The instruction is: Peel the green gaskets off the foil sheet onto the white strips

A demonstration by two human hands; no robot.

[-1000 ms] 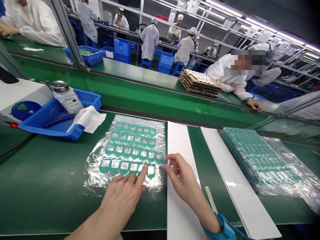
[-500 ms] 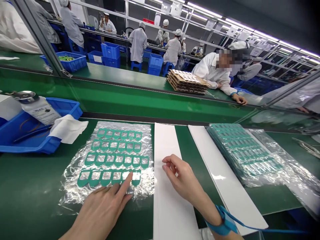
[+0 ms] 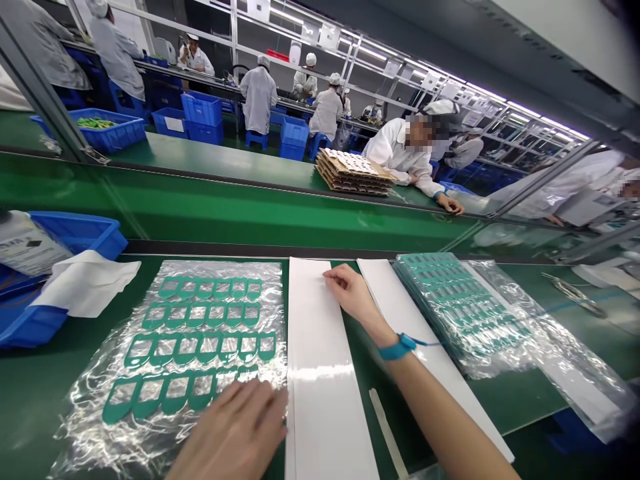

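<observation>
My left hand (image 3: 240, 427), slightly blurred, lies palm down over the lower right corner of a clear plastic sheet (image 3: 165, 363), its fingers stretched out. Rows of green U-shaped frames (image 3: 177, 393) sit on that sheet; the hand covers part of the lowest row. My right hand (image 3: 350, 290) is over the upper end of a long white strip stack (image 3: 320, 333), thumb and forefinger closed together near its right edge. Whatever is between those fingertips, if anything, is too small to make out. A blue wrist strap (image 3: 399, 347) circles my right wrist.
Right of the strip lie another white strip (image 3: 440, 387) and a pile of plastic sheets with green frames (image 3: 455, 300). A thin pale stick (image 3: 387, 433) rests between the strips. A blue bin (image 3: 100, 233) with a white cloth (image 3: 87, 283) stands left. Co-workers sit beyond the green partition (image 3: 225, 213).
My right hand has moved forward along the white strip, and its fingers have drawn together. My left hand no longer points at a green frame. The view has shifted; the pale stick now shows.
</observation>
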